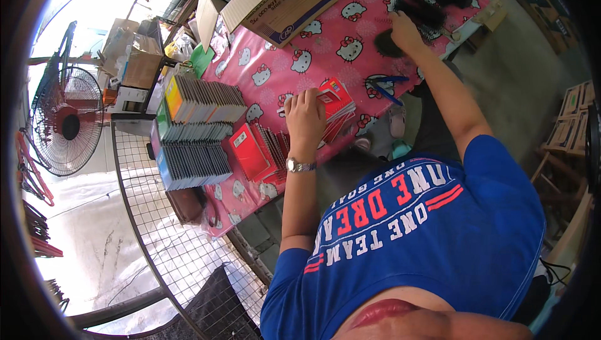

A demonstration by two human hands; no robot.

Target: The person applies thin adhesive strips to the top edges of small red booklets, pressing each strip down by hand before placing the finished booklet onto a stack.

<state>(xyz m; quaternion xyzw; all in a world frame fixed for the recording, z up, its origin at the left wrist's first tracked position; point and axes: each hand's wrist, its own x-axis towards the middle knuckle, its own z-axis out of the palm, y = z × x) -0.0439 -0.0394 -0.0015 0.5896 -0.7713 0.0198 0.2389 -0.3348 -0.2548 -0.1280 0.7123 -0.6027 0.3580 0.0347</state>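
Note:
My left hand [305,118], with a wristwatch, is bent over the edge of a leaning stack of red notebooks [338,103]; its fingers look closed on a red notebook, though the tips are hidden. Beside its wrist, more red notebooks [253,153] fan out on the table. Out at the far right, my right hand [405,32] is closed, fingertips by bundles of black bristly or coiled pieces [424,10]. What it pinches is too small to make out. Close to it lies a dark rounded bundle [388,45]. Blue-handled pliers [385,88] rest near the table's front edge.
Dense rows of notebooks [197,133] with yellow, green and blue covers stand at the left. An open cardboard box [285,11] occupies the back of the pink patterned table [269,93]. Beyond the left edge are wire mesh [163,227] and a fan [67,124].

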